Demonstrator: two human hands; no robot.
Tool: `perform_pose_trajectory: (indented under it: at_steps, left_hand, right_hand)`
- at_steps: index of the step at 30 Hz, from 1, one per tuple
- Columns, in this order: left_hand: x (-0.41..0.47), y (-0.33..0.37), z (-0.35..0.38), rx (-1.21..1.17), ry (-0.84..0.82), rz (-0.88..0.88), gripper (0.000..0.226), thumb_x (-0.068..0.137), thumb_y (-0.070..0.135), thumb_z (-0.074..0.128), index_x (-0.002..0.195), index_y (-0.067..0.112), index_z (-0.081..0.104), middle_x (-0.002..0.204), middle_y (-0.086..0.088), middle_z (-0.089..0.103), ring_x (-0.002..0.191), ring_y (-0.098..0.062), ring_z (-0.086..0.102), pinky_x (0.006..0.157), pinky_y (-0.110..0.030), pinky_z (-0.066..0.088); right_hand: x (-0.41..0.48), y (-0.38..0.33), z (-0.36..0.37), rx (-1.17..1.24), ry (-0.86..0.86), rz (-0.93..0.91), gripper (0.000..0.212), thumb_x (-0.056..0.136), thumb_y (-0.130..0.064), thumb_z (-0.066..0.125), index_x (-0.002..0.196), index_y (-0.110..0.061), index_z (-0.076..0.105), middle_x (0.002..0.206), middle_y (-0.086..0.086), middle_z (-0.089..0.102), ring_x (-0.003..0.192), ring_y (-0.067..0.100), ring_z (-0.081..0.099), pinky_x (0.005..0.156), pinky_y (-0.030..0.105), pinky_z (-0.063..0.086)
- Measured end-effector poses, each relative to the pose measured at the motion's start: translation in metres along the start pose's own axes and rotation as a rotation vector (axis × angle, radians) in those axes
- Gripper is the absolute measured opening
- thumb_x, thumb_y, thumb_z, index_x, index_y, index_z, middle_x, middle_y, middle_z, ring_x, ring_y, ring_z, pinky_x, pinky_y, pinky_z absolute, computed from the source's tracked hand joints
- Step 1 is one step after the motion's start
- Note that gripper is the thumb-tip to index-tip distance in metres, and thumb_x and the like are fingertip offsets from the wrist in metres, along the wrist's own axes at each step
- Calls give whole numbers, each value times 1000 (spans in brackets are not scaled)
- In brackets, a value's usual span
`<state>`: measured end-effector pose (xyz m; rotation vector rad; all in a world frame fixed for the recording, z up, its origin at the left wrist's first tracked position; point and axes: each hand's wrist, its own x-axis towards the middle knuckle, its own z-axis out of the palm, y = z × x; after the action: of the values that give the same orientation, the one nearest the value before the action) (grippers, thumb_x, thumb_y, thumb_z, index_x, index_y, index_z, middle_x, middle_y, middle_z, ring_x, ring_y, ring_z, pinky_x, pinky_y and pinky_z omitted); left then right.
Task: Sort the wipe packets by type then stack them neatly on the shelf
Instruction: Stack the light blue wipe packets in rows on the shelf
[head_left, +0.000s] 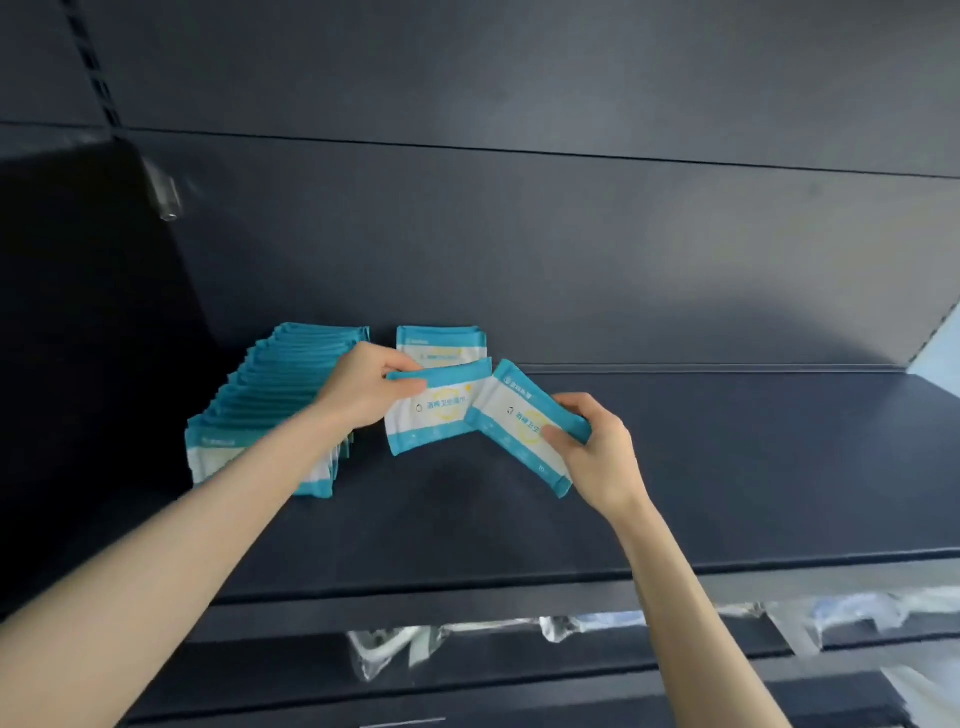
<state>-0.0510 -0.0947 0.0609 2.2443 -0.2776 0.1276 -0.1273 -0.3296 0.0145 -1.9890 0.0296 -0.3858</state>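
A long row of upright teal-and-white wipe packets (270, 395) stands on the dark shelf (727, 467) at the left. Behind my hands one more packet (439, 345) stands upright near the back wall. My left hand (363, 387) pinches the top edge of a teal-and-white packet (436, 415), held upright just above the shelf. My right hand (592, 447) grips the right end of another packet (519, 423), which is tilted and touches the first one's right side.
The shelf's back wall (571, 249) is dark grey, with a black side panel (78, 312) at the left. Below the shelf's front lip (467, 587) lie clear plastic bags (395, 649) on a lower level.
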Motion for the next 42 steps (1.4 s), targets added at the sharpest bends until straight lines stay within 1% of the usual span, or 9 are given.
perform_pose_trajectory:
  at_steps: [2,6,10,13,16,21,31,36,42]
  left_hand:
    - [27,-5,-5,37,-33,-2,28,83,14,71,110,8,69,119,-2,65,115,-17,57,100,-31,42]
    - [69,-14,-1,111,-73,-5,21,81,12,73,101,12,70,117,-3,66,115,-18,58,100,-31,42]
    - [99,-26,8,180,-122,-18,13,80,14,73,92,19,71,108,-1,70,106,-17,62,97,-37,47]
    - [115,-33,9,160,-174,-17,14,84,10,69,96,16,70,109,-1,68,108,-14,61,93,-30,46]
    - [125,-35,2,117,-296,-17,22,86,4,64,107,11,68,112,-5,67,108,-13,60,80,-15,45]
    - [134,-43,-7,236,-480,5,50,74,7,79,120,15,60,116,4,58,112,-8,52,97,-22,40]
    - [135,-47,5,296,-304,196,38,66,20,85,99,18,67,100,6,66,94,-7,59,87,-21,44]
    - [135,-54,11,333,-236,246,30,71,15,82,96,19,66,95,2,64,89,-10,57,85,-29,47]
    - [138,-57,11,380,-210,295,32,76,10,77,105,15,66,105,3,57,100,-13,54,91,-34,46]
  right_hand:
    - [16,-2,7,-27,22,19,22,90,-8,62,104,-23,55,99,-9,63,89,4,62,63,11,50]
    - [50,-1,20,-89,36,38,18,88,-11,65,100,-19,55,98,-6,63,83,4,61,57,10,48]
    - [82,4,32,-150,1,35,18,88,-11,66,98,-21,55,97,-7,62,86,9,61,60,12,49]
    - [104,9,40,-201,-43,16,17,88,-10,66,96,-19,55,97,-6,62,88,9,60,65,15,49]
    - [124,15,51,-276,-97,-25,15,86,-10,68,98,-16,61,99,-5,64,89,11,59,69,17,46]
    - [141,20,76,-367,-130,-123,28,81,-16,74,107,-12,65,103,-1,47,91,17,54,86,25,45]
    - [149,16,109,-547,-72,-256,40,82,-33,72,110,-11,55,111,2,43,105,19,44,75,35,45]
    - [148,26,108,-651,-23,-324,63,81,-36,72,133,-11,49,125,8,40,113,23,36,97,33,34]
    - [154,26,112,-713,4,-298,57,79,-41,72,125,-14,52,126,5,36,114,22,32,96,31,25]
